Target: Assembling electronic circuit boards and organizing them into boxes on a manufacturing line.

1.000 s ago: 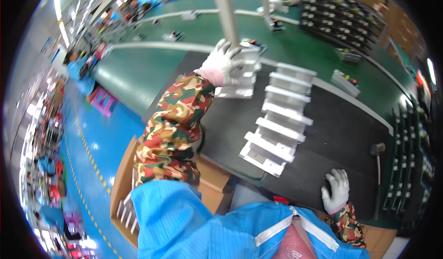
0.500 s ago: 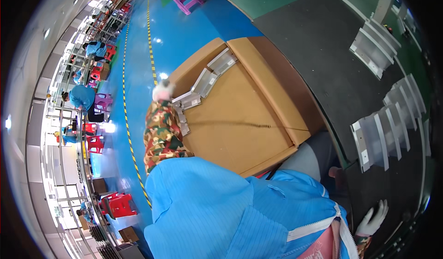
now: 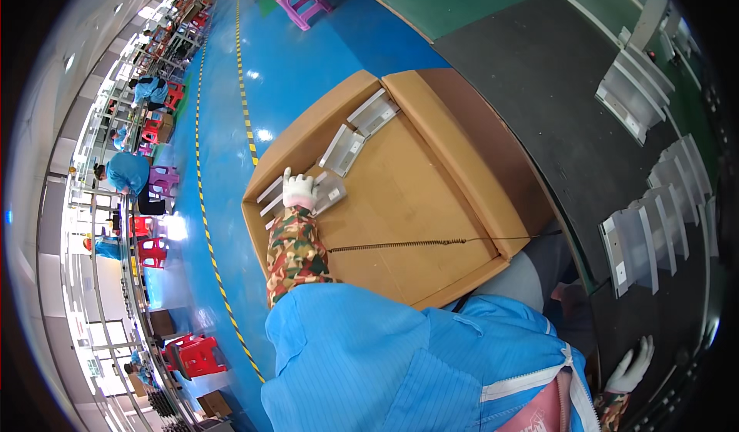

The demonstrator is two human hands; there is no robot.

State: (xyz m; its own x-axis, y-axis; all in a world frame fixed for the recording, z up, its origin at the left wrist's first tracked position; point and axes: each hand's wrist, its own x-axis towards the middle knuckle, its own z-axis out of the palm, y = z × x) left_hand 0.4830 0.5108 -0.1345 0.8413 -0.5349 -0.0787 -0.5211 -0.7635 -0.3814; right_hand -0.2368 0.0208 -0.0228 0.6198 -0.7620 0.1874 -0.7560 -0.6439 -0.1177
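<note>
My left hand (image 3: pixel 299 191), in a white glove, reaches into an open cardboard box (image 3: pixel 416 209). Its fingers are bent against a silver metal bracket (image 3: pixel 331 192), with one finger sticking up; the hand hides part of the grip. Pale strips of another piece (image 3: pixel 271 195) show on its left, by the box wall. Farther along that wall lie two more silver brackets, a middle one (image 3: pixel 342 150) and a far one (image 3: pixel 373 113). At the lower right, my right hand (image 3: pixel 631 366), also gloved, is over a black mat (image 3: pixel 531 70) with fingers spread and nothing in them.
Silver finned pieces stand on the mat at right, a far group (image 3: pixel 635 93) and a nearer one (image 3: pixel 647 236). A coiled dark cord (image 3: pixel 400 244) stretches across the box. People sit at benches along the left; a purple stool (image 3: pixel 304 5) stands at the far end.
My left hand, blurred at the box's left rim before, is now inside among the brackets, whose near ones lie differently. My right hand stays spread by the mat. The view has shifted slightly.
</note>
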